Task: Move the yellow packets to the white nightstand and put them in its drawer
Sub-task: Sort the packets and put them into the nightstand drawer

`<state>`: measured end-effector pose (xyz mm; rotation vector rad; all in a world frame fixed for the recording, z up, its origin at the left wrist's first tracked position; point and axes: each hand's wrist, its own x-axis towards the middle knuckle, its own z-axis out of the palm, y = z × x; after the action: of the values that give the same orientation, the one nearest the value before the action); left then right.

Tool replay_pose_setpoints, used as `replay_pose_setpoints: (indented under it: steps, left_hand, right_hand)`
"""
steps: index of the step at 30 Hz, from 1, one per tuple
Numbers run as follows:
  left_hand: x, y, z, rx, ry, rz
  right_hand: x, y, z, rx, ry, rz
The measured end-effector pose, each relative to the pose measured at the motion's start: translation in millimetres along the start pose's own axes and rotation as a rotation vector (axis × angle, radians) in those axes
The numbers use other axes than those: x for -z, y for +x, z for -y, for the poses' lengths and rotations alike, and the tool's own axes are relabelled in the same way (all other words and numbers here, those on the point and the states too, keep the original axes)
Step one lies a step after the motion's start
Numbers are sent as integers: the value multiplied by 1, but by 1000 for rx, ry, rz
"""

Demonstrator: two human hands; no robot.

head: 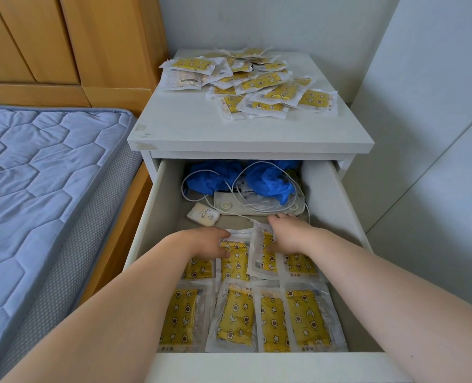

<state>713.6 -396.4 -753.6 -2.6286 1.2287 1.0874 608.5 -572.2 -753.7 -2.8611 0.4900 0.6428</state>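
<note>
Yellow packets (236, 313), printed with stars and moons and sealed in clear wrappers, lie in two rows across the front of an open drawer (322, 194). The drawer belongs to a white nightstand (229, 128). A loose pile (257, 84) of the same packets lies on the nightstand's top, toward the back.

Two bare forearms reach into the drawer from the bottom of the view. The left grip (208, 241) is closed on a back-row packet (235, 262), with fingers curled over its top edge and the thumb on its front. Just beside it, the right grip (284, 233) holds a tilted packet (259, 258). Its thumb presses the packet's face and its fingers reach past the upper edge. This packet leans at an angle over its neighbours.

At the back of the drawer lie crumpled blue material (215, 175), a looped white cable (257, 164) and a flat white device (257, 207). A small pack (203, 215) marked "Face" lies near the left wall.

Left of the nightstand is a bed with a blue quilted mattress (36, 175) and a wooden headboard (49, 37).
</note>
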Motion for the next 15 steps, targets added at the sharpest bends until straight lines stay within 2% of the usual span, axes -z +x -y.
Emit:
replay_pose_setpoints:
  steps: [4, 8, 11, 15]
  left_hand:
    - [1, -1, -1, -4, -3, 0]
    - [2, -4, -3, -6, -1, -14]
    - [5, -7, -7, -15, -18, -88]
    - [12, -14, -16, -47, -108, -267]
  right_hand:
    - [-2, -2, 4, 70, 4, 67]
    - [0, -4, 4, 87, 11, 20]
    - [2, -5, 6, 124, 34, -71]
    - [15, -11, 6, 138, 98, -236]
